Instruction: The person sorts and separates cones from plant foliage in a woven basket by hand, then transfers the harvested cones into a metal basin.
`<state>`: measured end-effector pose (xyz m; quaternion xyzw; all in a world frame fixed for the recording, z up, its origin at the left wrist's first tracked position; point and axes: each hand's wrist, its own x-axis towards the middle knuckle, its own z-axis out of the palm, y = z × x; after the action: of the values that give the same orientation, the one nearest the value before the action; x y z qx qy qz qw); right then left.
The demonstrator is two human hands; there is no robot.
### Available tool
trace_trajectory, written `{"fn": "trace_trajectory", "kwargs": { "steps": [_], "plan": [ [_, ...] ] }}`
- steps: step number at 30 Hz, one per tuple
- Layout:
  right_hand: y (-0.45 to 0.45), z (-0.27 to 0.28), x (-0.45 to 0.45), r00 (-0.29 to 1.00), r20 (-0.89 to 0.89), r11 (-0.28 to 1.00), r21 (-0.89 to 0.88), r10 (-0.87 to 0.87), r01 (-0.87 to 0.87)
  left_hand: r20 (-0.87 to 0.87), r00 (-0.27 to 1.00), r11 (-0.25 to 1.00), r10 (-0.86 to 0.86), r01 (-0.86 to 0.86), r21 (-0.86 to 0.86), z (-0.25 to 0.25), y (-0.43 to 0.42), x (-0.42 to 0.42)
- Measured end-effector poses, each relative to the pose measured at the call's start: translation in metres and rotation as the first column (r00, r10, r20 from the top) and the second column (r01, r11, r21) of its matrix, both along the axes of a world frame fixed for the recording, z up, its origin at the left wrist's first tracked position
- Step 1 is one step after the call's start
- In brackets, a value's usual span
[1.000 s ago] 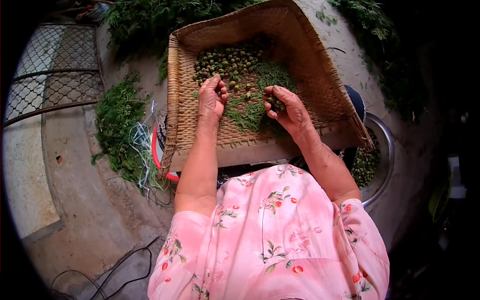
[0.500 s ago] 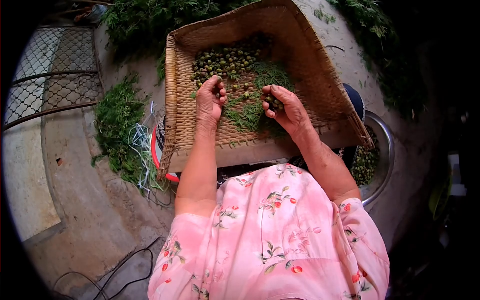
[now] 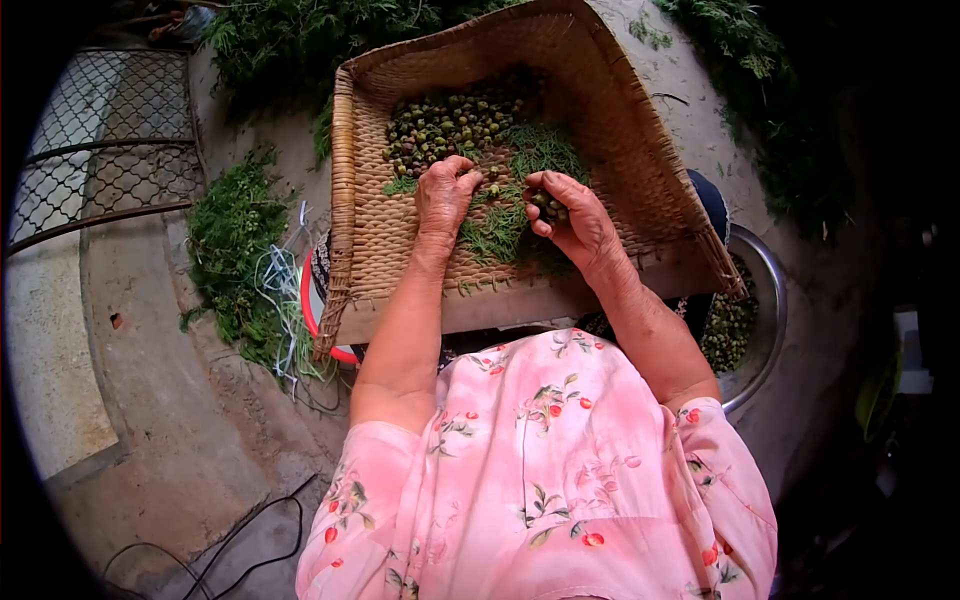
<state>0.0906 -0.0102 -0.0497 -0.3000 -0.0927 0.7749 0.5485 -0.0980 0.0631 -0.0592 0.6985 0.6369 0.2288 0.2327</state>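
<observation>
Grey concrete floor (image 3: 180, 350) surrounds a brown wicker basket (image 3: 343, 170) holding heaped round green cones (image 3: 455, 120), a few left near feathery green sprigs (image 3: 548, 150); right hand (image 3: 583, 217) cups several, left hand (image 3: 443, 197) hides its grip.

Fruits (image 3: 548, 207), within right hand (image 3: 580, 222) fingers: partly hidden, count unclear. Left hand (image 3: 443, 200): undersides of fingers hidden, contents unclear. Greenery (image 3: 290, 55), beyond the fingers: cut off by top edge.
</observation>
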Motion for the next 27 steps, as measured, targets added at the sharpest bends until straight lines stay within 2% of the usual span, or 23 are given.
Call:
{"fn": "trace_trajectory", "kwargs": {
  "steps": [2,3,4,5,6,8,9,11,12,14,15,16,18,19,20,22,24,25,26,27],
  "plan": [
    [0.000,0.000,0.000,1.000,-0.007,1.000,0.004,0.004,-0.004,-0.016,1.000,0.999,-0.003,0.003,0.040,-0.009,0.001,-0.003],
    [0.000,0.002,0.000,1.000,-0.001,1.000,-0.003,0.001,-0.001,0.226,0.974,0.999,0.031,-0.034,0.007,-0.007,0.002,-0.005],
    [-0.001,0.003,0.000,1.000,0.005,1.000,-0.011,-0.005,0.005,0.453,0.889,0.998,0.068,-0.058,-0.037,-0.004,0.002,-0.007],
    [-0.001,0.002,0.001,1.000,0.003,1.000,-0.013,-0.009,0.009,0.695,0.647,0.916,0.313,-0.011,-0.402,0.001,0.000,-0.015],
    [-0.001,0.001,0.000,1.000,-0.007,1.000,-0.002,-0.010,0.010,0.821,0.382,0.876,0.424,0.056,-0.479,0.005,0.001,-0.018],
    [0.000,-0.001,0.000,1.000,-0.017,1.000,0.010,-0.009,0.010,0.844,0.122,0.838,0.523,0.108,-0.535,0.013,0.002,-0.017],
    [0.000,-0.001,0.000,1.000,-0.016,1.000,0.013,-0.008,0.008,0.844,0.121,0.838,0.523,0.107,-0.535,0.014,0.002,-0.016],
    [0.000,0.000,0.000,1.000,-0.012,1.000,0.015,-0.007,0.007,0.847,0.237,0.860,0.475,0.079,-0.504,0.014,0.003,-0.010],
    [0.000,0.000,0.000,1.000,-0.008,1.000,0.008,-0.008,0.008,0.848,0.235,0.860,0.475,0.081,-0.504,0.014,0.002,-0.006],
    [-0.001,0.001,0.000,1.000,-0.002,1.000,-0.001,-0.009,0.009,0.671,0.691,0.918,0.269,0.029,-0.397,0.013,0.000,0.003],
    [-0.001,0.001,0.000,1.000,-0.005,1.000,0.003,-0.009,0.009,0.607,0.783,0.975,0.136,0.003,-0.221,0.007,0.000,0.011],
    [-0.001,0.001,0.000,1.000,-0.007,1.000,0.007,-0.008,0.008,0.608,0.782,0.975,0.136,0.003,-0.221,0.004,0.002,0.013],
    [-0.001,0.001,0.000,1.000,-0.004,1.000,0.002,-0.008,0.008,0.246,0.969,0.996,-0.006,0.027,-0.081,0.004,0.003,0.019],
    [0.000,0.001,0.000,1.000,-0.002,1.000,-0.002,-0.008,0.008,0.138,0.990,0.990,0.018,0.001,-0.142,0.012,0.001,0.023],
    [0.000,0.000,0.000,1.000,-0.002,1.000,-0.002,-0.008,0.008,0.138,0.990,0.990,0.019,0.001,-0.142,0.011,0.001,0.024],
    [0.000,-0.002,0.000,1.000,-0.002,1.000,0.014,0.000,0.000,-0.084,0.996,0.996,-0.036,0.029,-0.087,0.010,0.002,0.027],
    [0.000,-0.001,0.000,1.000,-0.009,1.000,0.019,-0.005,0.005,-0.032,0.999,0.997,-0.037,0.035,-0.071,0.000,0.003,0.021],
    [0.000,-0.001,0.000,1.000,-0.015,1.000,0.022,-0.011,0.011,0.199,0.980,0.997,-0.010,0.026,-0.079,-0.005,0.005,0.016],
    [0.000,-0.002,0.000,1.000,-0.015,1.000,0.019,-0.014,0.015,0.419,0.908,0.996,0.021,0.019,-0.091,-0.010,0.007,0.011],
    [0.000,-0.002,0.000,1.000,-0.021,0.999,0.031,-0.011,0.012,0.648,0.690,0.886,0.321,0.024,-0.464,0.013,0.002,0.010]
  ]
}}
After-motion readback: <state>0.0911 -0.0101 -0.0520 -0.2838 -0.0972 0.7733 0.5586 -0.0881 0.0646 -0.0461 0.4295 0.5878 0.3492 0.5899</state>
